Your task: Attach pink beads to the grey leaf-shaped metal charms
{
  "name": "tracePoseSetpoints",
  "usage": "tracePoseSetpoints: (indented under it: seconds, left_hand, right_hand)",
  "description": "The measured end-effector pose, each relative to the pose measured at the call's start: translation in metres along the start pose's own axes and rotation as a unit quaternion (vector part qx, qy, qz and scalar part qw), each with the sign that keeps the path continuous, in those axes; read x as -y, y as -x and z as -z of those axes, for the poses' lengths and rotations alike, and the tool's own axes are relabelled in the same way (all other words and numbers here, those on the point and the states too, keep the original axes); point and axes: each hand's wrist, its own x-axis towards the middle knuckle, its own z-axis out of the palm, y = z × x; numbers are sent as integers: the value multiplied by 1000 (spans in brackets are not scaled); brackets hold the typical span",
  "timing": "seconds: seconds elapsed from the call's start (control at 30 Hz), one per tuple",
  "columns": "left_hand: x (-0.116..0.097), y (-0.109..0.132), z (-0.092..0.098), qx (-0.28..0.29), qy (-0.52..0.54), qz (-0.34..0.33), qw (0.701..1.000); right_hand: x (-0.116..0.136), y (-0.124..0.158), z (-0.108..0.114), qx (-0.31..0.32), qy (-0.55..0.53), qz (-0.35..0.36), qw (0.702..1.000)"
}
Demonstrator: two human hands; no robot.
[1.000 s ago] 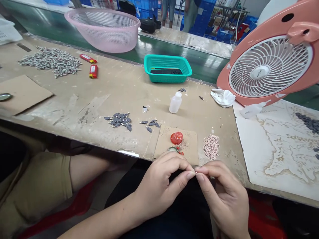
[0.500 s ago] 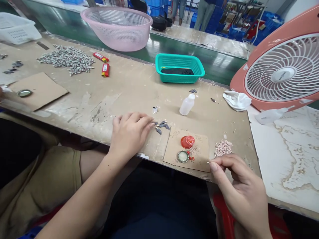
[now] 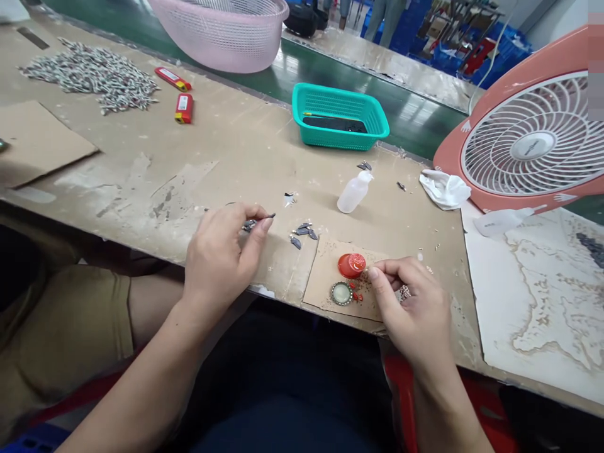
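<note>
Head view: left hand pinches a dark charm, long axis toward 3 o'clock, where the right hand is pinched closed, perhaps on something tiny.

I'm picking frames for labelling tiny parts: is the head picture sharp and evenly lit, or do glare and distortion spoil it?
Head view: even soft light, faint shadows; glare streaks on the green belt; the fan bulges at the edge; the dark piece in the left hand reads sharp.
</note>
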Motion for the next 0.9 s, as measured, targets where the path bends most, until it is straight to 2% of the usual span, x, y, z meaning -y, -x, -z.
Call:
tracePoseSetpoints:
  seconds: [0.23,0.37,0.53,0.9]
  left_hand:
    - [-10,13,7,-43,197,30,979]
    - [-11,17,6,-82,257,42,962]
    - [-9,24,6,-72,259,79,960]
    - [-10,30,5,-64,238,75,966]
  right_hand:
    - [3,-3,-1,7,49,23,998]
    - [6,-4,-2,2,86,42,995]
    - [8,-3,-2,-6,120,67,990]
    - [9,-3,-2,-8,138,73,988]
